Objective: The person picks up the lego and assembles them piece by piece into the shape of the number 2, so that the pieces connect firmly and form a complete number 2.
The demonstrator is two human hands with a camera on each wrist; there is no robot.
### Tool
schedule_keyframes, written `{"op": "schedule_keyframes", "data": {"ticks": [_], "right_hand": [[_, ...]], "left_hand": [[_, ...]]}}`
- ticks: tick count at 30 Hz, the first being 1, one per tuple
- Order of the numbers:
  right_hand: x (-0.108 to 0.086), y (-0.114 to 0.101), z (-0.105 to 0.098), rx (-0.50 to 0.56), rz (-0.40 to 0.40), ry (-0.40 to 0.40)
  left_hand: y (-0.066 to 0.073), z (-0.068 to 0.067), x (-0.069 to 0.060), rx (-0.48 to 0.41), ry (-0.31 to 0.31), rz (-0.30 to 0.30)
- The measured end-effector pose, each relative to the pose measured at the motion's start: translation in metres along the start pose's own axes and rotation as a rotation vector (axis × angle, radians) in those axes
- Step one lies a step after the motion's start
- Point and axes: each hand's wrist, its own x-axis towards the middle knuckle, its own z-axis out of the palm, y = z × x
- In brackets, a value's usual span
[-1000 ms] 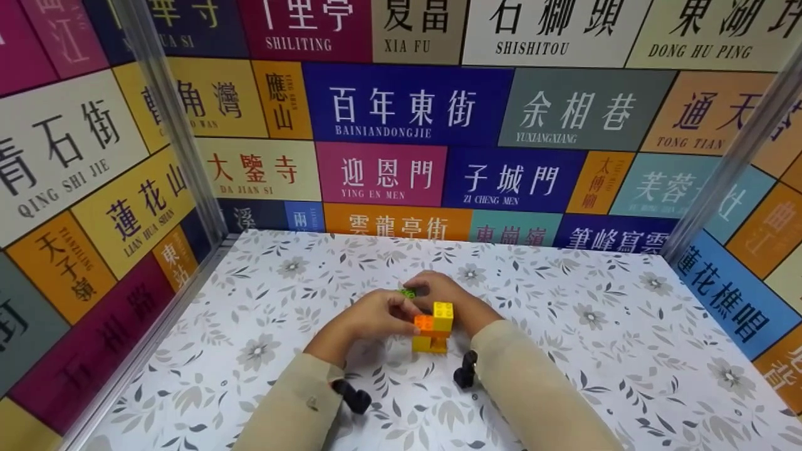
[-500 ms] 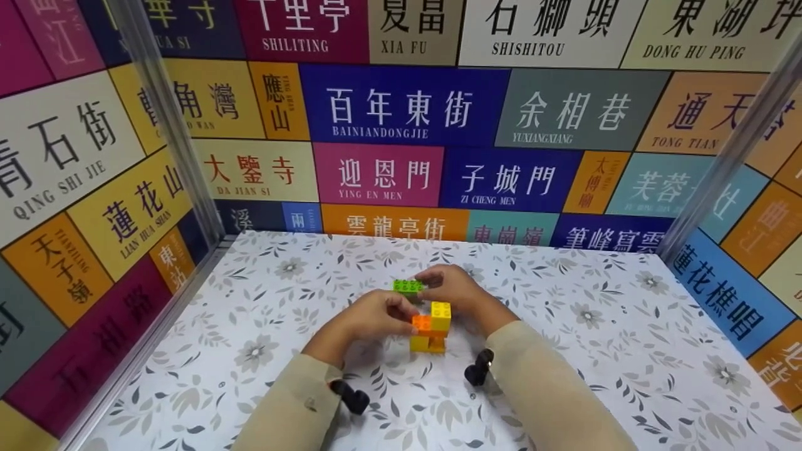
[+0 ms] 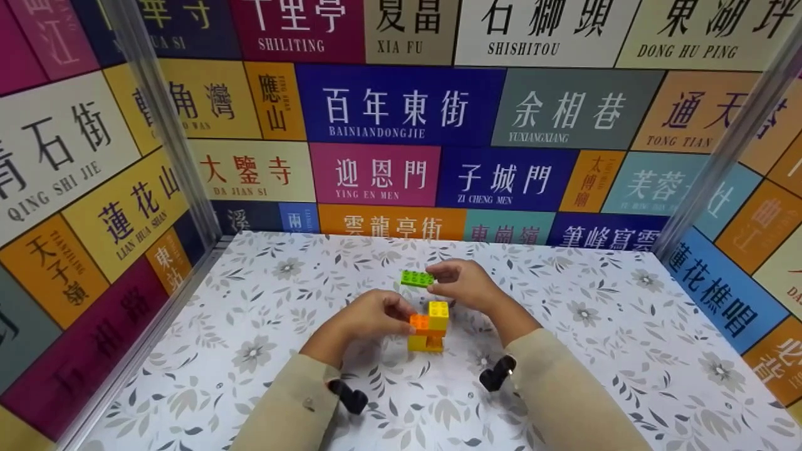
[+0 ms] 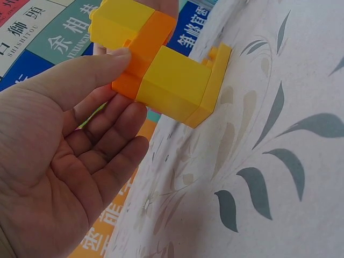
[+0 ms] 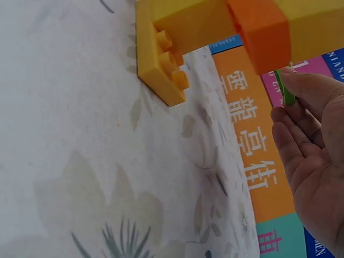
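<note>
In the head view a small stack of toy building bricks stands on the table, a yellow brick (image 3: 438, 315) on top of one side of an orange brick (image 3: 418, 323). Under the orange one, a lower yellow brick (image 4: 174, 79) joins a thin yellow plate (image 4: 214, 88) with studs showing. My left hand (image 3: 369, 316) pinches the orange brick between thumb and fingers. Behind the stack my right hand (image 3: 467, 286) pinches the right end of a flat green brick (image 3: 415, 277), raised off the table. In the right wrist view only a thin edge of that green brick (image 5: 287, 90) shows.
The table (image 3: 282, 338) has a white leaf-and-flower cover. Panels with large lettering (image 3: 401, 103) wall it in at the back and sides. Black wrist mounts (image 3: 349, 397) stick out from both sleeves.
The right hand has moved right and slightly away from me, carrying the green brick out from behind the left hand. The left hand and the stack have stayed nearly still.
</note>
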Motion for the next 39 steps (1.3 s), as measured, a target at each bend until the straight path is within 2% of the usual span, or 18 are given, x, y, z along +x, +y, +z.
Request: {"op": "schedule_keyframes", "data": {"ticks": [8,17,25,39], "right_hand": [[-0.019,-0.008,-0.009,0.027,0.012,0.018],[-0.042,-0.02,-0.01,0.042,-0.04,0.03],[-0.058,-0.027,-0.015,0.135,-0.076,-0.009],[-0.07,-0.029,-0.012,0.15,-0.095,-0.045]], "left_hand": [[0.002,0.0,0.001,-0.01,-0.006,-0.049],[0.002,-0.001,0.0,-0.009,-0.016,-0.061],[0.001,0.001,0.002,0.006,-0.005,-0.039],[-0.001,0.001,0.001,0.024,0.002,-0.014]]}}
